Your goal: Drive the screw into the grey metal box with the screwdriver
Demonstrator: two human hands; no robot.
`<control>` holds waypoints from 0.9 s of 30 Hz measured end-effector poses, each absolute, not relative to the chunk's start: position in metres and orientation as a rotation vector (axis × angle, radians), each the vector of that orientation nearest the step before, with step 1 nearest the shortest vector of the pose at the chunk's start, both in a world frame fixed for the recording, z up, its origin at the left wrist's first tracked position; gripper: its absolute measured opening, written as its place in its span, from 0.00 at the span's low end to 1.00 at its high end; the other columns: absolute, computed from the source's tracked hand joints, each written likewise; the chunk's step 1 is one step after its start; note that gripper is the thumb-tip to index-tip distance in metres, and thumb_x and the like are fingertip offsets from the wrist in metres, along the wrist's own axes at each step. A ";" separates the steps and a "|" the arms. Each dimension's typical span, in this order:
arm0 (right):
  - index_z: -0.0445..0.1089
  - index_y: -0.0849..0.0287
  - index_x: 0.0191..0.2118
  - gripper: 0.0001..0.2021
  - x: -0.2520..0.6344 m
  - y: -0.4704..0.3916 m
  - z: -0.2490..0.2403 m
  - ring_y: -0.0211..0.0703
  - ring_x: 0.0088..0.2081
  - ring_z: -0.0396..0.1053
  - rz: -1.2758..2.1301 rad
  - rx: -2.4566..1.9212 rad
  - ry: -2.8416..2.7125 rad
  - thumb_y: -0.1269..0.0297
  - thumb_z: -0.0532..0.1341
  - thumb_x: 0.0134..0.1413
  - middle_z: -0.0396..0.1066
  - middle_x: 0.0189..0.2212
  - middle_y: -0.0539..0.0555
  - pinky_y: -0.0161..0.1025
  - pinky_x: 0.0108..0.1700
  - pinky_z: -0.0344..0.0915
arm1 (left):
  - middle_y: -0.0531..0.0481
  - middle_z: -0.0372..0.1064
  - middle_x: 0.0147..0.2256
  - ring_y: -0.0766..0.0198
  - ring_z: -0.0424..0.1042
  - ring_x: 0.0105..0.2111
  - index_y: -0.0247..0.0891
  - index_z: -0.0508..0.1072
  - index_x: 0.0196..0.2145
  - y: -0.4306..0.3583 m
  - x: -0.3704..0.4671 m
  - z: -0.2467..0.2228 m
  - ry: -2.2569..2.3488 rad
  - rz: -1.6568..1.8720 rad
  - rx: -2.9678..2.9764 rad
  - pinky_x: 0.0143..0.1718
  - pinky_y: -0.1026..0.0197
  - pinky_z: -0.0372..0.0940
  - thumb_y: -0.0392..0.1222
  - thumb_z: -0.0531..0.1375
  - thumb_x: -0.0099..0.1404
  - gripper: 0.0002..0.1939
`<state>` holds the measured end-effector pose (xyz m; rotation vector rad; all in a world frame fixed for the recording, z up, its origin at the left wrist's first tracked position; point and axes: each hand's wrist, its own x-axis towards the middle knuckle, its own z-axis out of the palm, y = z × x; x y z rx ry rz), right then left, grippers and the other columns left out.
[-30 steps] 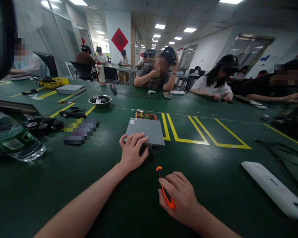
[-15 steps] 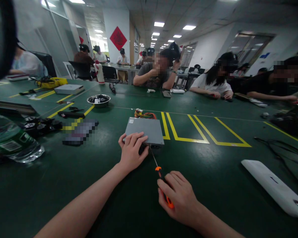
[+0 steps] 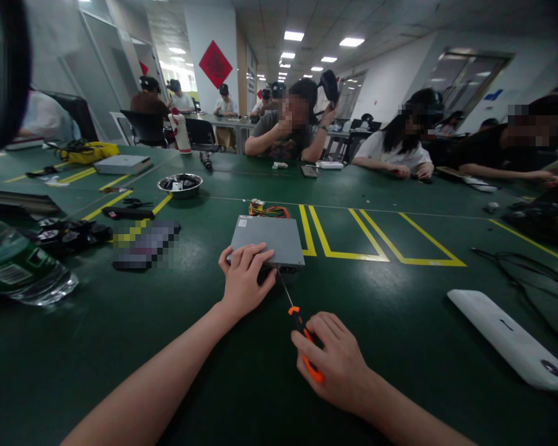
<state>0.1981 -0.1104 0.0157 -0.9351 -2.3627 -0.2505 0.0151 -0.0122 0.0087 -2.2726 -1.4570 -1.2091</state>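
Note:
A grey metal computer power supply [image 3: 270, 234] lies on the green table, its bundle of coloured wires [image 3: 274, 212] coming out at the back. My left hand [image 3: 246, 279] is closed over its front left edge, fingers on the top and thumb at the front face. In my right hand [image 3: 330, 359] is a screwdriver [image 3: 299, 319] with an orange and black handle, fingers wrapped round it. The thin shaft slants up to the front face of the power supply beside my left thumb. Where exactly the tip sits is too small to tell.
On the left are a water bottle [image 3: 23, 266], a blurred phone-like slab [image 3: 146, 246] and a metal bowl [image 3: 180, 186] of small parts. To the right lie a white elongated device [image 3: 511, 337] and black cables [image 3: 525, 272]. Co-workers sit across the table.
The whole view has shifted slightly, so everything sits a little higher and further left. The screwdriver's handle looks turned a little in my right hand; my left hand keeps its hold.

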 end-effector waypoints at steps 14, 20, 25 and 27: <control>0.68 0.61 0.39 0.10 0.200 -0.109 0.017 0.42 0.34 0.62 -0.284 -0.956 -2.385 0.71 0.56 0.48 0.64 0.30 0.55 0.44 0.38 0.64 | 0.50 0.67 0.48 0.55 0.61 0.50 0.47 0.67 0.44 -0.012 0.016 0.008 -1.469 -1.222 -2.265 0.55 0.45 0.43 0.44 0.57 0.59 0.14; 0.68 0.60 0.38 0.08 0.200 -0.109 0.018 0.41 0.34 0.62 -0.295 -0.960 -2.406 0.67 0.56 0.51 0.63 0.30 0.54 0.42 0.37 0.64 | 0.51 0.67 0.48 0.55 0.61 0.50 0.47 0.67 0.44 -0.012 0.016 0.007 -1.467 -1.224 -2.269 0.55 0.45 0.43 0.44 0.58 0.58 0.14; 0.68 0.60 0.38 0.07 0.202 -0.109 0.019 0.40 0.33 0.62 -0.328 -0.951 -2.404 0.68 0.57 0.51 0.64 0.31 0.54 0.41 0.38 0.64 | 0.51 0.66 0.48 0.55 0.60 0.50 0.47 0.66 0.44 -0.011 0.016 0.007 -1.469 -1.222 -2.265 0.55 0.45 0.42 0.44 0.58 0.58 0.14; 0.68 0.60 0.38 0.08 0.202 -0.109 0.019 0.40 0.33 0.62 -0.331 -0.947 -2.409 0.68 0.57 0.51 0.64 0.31 0.54 0.41 0.38 0.63 | 0.51 0.66 0.48 0.55 0.60 0.49 0.47 0.66 0.44 -0.011 0.016 0.007 -1.468 -1.219 -2.266 0.55 0.45 0.42 0.44 0.57 0.58 0.14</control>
